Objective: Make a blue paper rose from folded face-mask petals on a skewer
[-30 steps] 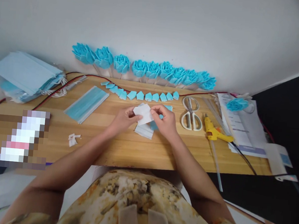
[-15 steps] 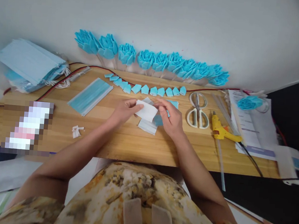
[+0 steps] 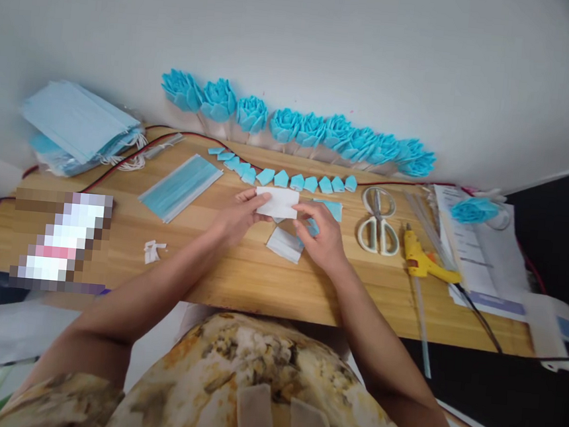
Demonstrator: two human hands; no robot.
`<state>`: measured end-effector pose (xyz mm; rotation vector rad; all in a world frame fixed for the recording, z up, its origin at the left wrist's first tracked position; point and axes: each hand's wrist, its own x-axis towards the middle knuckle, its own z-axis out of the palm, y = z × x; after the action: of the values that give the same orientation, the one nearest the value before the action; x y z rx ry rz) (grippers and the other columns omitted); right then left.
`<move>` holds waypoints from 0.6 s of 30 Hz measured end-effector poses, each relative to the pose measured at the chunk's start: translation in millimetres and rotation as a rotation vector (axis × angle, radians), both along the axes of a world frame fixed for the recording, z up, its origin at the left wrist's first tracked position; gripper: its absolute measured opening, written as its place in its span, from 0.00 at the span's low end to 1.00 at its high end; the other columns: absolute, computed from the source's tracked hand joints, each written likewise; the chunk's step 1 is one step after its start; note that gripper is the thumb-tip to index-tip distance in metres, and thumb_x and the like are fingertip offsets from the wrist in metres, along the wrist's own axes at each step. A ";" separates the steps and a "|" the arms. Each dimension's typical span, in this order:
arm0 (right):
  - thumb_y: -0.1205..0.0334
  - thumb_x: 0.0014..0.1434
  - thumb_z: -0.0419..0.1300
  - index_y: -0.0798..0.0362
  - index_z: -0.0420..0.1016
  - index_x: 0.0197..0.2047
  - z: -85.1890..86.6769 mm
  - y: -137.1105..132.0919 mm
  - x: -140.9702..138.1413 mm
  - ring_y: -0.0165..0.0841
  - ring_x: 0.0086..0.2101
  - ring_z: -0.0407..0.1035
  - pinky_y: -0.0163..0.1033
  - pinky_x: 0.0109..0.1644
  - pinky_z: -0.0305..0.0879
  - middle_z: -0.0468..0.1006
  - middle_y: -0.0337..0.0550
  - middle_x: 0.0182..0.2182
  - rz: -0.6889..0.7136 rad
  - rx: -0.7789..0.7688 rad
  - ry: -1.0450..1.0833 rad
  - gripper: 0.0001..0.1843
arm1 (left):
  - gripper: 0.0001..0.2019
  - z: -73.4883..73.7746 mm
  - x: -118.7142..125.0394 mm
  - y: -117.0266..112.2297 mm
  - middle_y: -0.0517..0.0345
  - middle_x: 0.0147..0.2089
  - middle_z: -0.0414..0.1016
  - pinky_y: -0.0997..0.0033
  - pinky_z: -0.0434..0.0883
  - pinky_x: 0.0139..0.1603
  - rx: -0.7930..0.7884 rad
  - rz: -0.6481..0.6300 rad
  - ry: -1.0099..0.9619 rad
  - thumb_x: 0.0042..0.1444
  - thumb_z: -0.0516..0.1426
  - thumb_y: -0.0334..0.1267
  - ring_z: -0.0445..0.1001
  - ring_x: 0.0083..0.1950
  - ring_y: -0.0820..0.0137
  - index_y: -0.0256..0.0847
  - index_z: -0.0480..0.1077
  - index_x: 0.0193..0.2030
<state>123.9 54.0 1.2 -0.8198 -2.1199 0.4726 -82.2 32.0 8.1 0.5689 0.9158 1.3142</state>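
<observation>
Both hands hold one small white rectangular piece of mask fabric (image 3: 277, 202) just above the wooden table (image 3: 239, 276). My left hand (image 3: 237, 216) pinches its left end and my right hand (image 3: 323, 235) pinches its right end. Below it lie a pale cut piece (image 3: 284, 244) and a blue cut piece (image 3: 332, 209). A row of folded blue petals (image 3: 287, 178) lies just beyond the hands.
Blue fabric roses (image 3: 297, 125) lean along the wall. A flat blue mask (image 3: 180, 186) and a mask stack (image 3: 80, 129) are at the left. White scissors (image 3: 378, 220), a yellow glue gun (image 3: 424, 260), papers (image 3: 475, 247) and a white scrap (image 3: 152, 251) also lie there.
The white piece went from crumpled and tilted to flat and level between both hands, pulled out lengthwise. The view shifted slightly to the left.
</observation>
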 end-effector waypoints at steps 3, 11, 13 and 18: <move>0.64 0.66 0.60 0.44 0.75 0.50 -0.4 1.3 0.4 0.40 0.44 0.76 0.50 0.50 0.72 0.82 0.44 0.46 0.009 0.033 0.008 0.10 | 0.14 -0.8 1.3 -1.2 0.51 0.38 0.84 0.74 0.76 0.32 0.007 -0.025 -0.015 0.47 0.73 0.39 0.79 0.35 0.70 0.35 0.80 0.38; 0.61 0.68 0.59 0.47 0.76 0.42 1.0 0.7 -0.3 0.36 0.36 0.73 0.44 0.41 0.70 0.82 0.42 0.37 -0.022 0.023 0.081 0.04 | 0.14 -5.3 2.2 -1.8 0.50 0.41 0.84 0.72 0.77 0.35 0.010 -0.082 -0.012 0.47 0.73 0.38 0.81 0.37 0.68 0.35 0.81 0.39; 0.60 0.67 0.59 0.47 0.77 0.40 1.3 0.0 -0.8 0.36 0.36 0.73 0.44 0.40 0.70 0.82 0.42 0.37 -0.039 -0.021 0.090 0.05 | 0.15 -6.5 2.5 -1.9 0.50 0.41 0.84 0.71 0.77 0.35 0.014 -0.085 -0.011 0.46 0.73 0.38 0.80 0.36 0.68 0.35 0.81 0.40; 0.60 0.65 0.60 0.48 0.76 0.37 2.2 -1.8 -2.8 0.34 0.34 0.73 0.41 0.38 0.70 0.82 0.41 0.35 -0.070 -0.097 0.134 0.05 | 0.15 -7.6 3.3 -2.9 0.48 0.43 0.84 0.69 0.77 0.37 0.012 -0.096 0.008 0.48 0.72 0.38 0.80 0.35 0.68 0.34 0.81 0.42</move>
<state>121.1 52.2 3.4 -0.8891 -1.9512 0.5807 -78.9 29.1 0.5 0.6206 0.8768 1.2328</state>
